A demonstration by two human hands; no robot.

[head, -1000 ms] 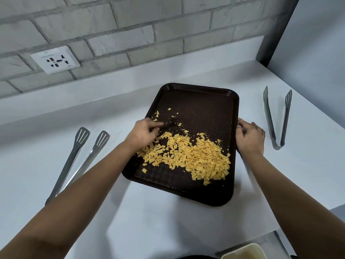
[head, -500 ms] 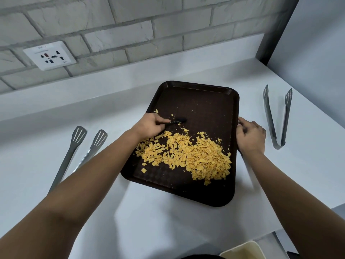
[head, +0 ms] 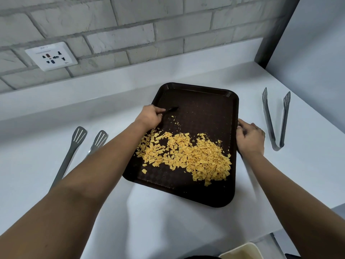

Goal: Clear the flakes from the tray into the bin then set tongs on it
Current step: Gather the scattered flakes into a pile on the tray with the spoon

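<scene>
Tray (head: pixel 205 109): dark brown, fine textured grid pattern. Flakes (head: pixel 196 157): yellow-orange. Table (head: pixel 168 221): plain white. Right tongs (head: pixel 276 118) and left tongs (head: pixel 74 146): grey, slotted tips. Wall (head: pixel 130 25): pale grey brick pattern. Socket plate (head: pixel 51 56): white.

Two bare forearms are seen, with no sleeve visible on either up to the picture's lower edge. The left hand (head: pixel 150 116) and the right hand (head: pixel 250 138) are uncovered; no glove, ring, watch or band can be made out. The fingers (head: pixel 242 122) are seen bare as well.
</scene>
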